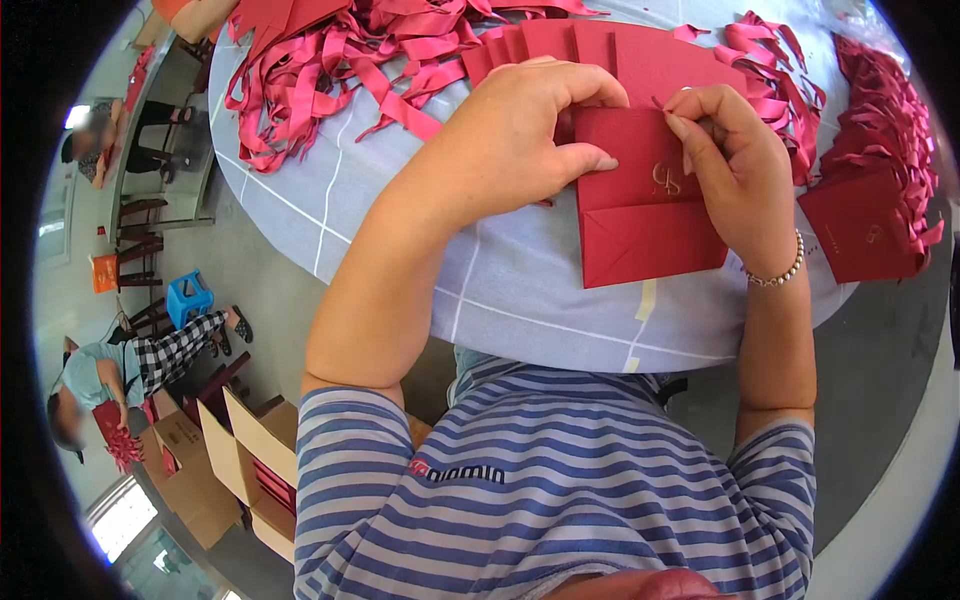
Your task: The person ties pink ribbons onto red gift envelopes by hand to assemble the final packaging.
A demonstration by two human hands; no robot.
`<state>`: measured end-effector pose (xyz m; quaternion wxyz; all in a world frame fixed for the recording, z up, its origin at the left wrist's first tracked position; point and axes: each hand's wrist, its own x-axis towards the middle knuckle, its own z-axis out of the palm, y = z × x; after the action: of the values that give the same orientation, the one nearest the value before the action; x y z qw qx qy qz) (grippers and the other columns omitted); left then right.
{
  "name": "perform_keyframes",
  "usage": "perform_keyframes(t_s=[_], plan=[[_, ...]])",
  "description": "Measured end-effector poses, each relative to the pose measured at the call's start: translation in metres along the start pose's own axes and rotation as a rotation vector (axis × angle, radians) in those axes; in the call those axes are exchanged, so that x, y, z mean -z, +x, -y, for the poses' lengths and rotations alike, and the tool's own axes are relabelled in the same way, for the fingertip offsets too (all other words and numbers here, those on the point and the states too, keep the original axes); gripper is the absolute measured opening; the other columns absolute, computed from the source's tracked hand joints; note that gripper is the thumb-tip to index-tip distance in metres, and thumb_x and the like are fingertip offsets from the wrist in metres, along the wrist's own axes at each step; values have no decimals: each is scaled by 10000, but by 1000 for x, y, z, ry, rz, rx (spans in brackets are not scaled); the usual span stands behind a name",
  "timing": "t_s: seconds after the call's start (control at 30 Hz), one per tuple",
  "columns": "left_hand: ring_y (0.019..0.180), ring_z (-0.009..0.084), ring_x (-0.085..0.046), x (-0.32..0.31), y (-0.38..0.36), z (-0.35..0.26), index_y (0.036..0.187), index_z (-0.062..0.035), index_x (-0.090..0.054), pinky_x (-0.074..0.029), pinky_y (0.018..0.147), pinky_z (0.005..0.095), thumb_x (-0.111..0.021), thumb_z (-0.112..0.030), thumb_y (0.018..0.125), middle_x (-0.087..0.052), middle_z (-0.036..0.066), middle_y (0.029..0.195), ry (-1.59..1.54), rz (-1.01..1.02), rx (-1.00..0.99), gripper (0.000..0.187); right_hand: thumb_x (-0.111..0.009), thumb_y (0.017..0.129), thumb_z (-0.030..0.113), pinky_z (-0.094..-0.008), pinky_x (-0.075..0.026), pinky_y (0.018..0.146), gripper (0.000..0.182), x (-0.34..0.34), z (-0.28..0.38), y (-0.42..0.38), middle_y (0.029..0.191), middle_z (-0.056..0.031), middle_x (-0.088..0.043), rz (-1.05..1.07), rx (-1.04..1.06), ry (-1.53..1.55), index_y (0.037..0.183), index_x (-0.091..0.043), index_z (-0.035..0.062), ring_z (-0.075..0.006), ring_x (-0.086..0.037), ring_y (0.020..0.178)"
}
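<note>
A small dark red paper bag (625, 180) with a gold emblem and a folded bottom flap lies on the cloth-covered table in front of me. My left hand (540, 130) grips its upper left edge, thumb on the front and fingers behind. At the bag's upper right edge, my right hand (735, 165) is closed in a pinch. A thin red tip shows beside those fingertips; what they hold is too small to name. Behind the bag, a fanned row of more red paper bags (640, 55) lies partly under my left hand.
Loose red ribbons (330, 85) heap at the table's far left, with more ribbons (765, 60) at right. Stacked bags with ribbons (875, 215) stand at the right edge. Open cartons (235, 450), a blue stool (188, 298) and other people are on the left.
</note>
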<state>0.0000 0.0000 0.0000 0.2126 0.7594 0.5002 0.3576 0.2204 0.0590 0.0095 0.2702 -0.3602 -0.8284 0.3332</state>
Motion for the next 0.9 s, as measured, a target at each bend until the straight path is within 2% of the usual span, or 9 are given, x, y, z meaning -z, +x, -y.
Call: perform_keyframes(t_s=[0.07,0.1,0.2,0.27,0.33,0.6,0.67,0.77,0.9], plan=[[723,67,-474,1,-2,-6,1120,-60,-670,-446,655,214,-815,-74,751,-631,-31,895,-125,6,218,396,-597,933,-46,-200,-517,671,33,-4,6,-3,946,-62,-685,-128,56,225,963,-601,-33,-77,-649,750],[723,67,-474,4,-2,8,1120,-60,-670,-446,655,214,-815,-74,751,-631,-31,895,-89,25,234,396,-616,919,-52,-194,-511,665,67,-20,-6,3,876,-52,-683,-173,81,305,985,-611,-48,-71,-648,751],[717,53,-446,4,-3,14,1114,-54,-672,-429,641,205,-814,-68,748,-616,-53,880,-144,-11,236,393,-637,912,-40,-198,-512,665,72,-22,-7,1,857,-44,-690,-183,51,369,984,-640,-45,-67,-643,747],[724,55,-447,6,-3,14,1110,-50,-675,-431,650,209,-814,-65,747,-618,-60,898,-129,-7,247,390,-664,884,-42,-208,-514,657,79,-25,-9,2,854,-55,-692,-189,79,278,962,-671,-33,-88,-645,723],[725,55,-445,5,-3,15,1109,-50,-676,-431,652,208,-813,-62,746,-621,-60,902,-125,-14,245,389,-683,854,-45,-224,-510,638,86,-26,-7,4,825,-69,-679,-76,184,77,935,-683,-16,-113,-641,696],[726,59,-456,3,-3,13,1109,-50,-675,-431,656,207,-806,-51,744,-641,-50,915,-127,-21,238,388,-698,839,-18,-268,-511,619,90,-39,-5,7,807,-84,-661,-129,133,80,927,-682,-7,-161,-650,697],[717,61,-470,3,-3,12,1104,-49,-675,-433,656,208,-800,-43,740,-654,-40,919,-115,-14,251,385,-706,841,5,-290,-509,618,86,-42,-10,10,806,-104,-655,-169,284,-15,922,-680,-2,-214,-648,699],[700,69,-482,2,-4,12,1088,-44,-678,-438,642,216,-797,-38,734,-663,-23,911,-121,-27,236,373,-700,850,33,-328,-503,611,66,-43,-6,10,785,-114,-637,-200,288,-77,904,-674,4,-272,-634,689],[680,89,-499,-5,-3,10,1058,-38,-680,-444,620,233,-795,-37,726,-655,4,872,-25,-84,115,351,-677,835,24,-355,-504,606,58,-43,-2,7,762,-108,-609,-223,343,-190,887,-656,11,-289,-622,677]])
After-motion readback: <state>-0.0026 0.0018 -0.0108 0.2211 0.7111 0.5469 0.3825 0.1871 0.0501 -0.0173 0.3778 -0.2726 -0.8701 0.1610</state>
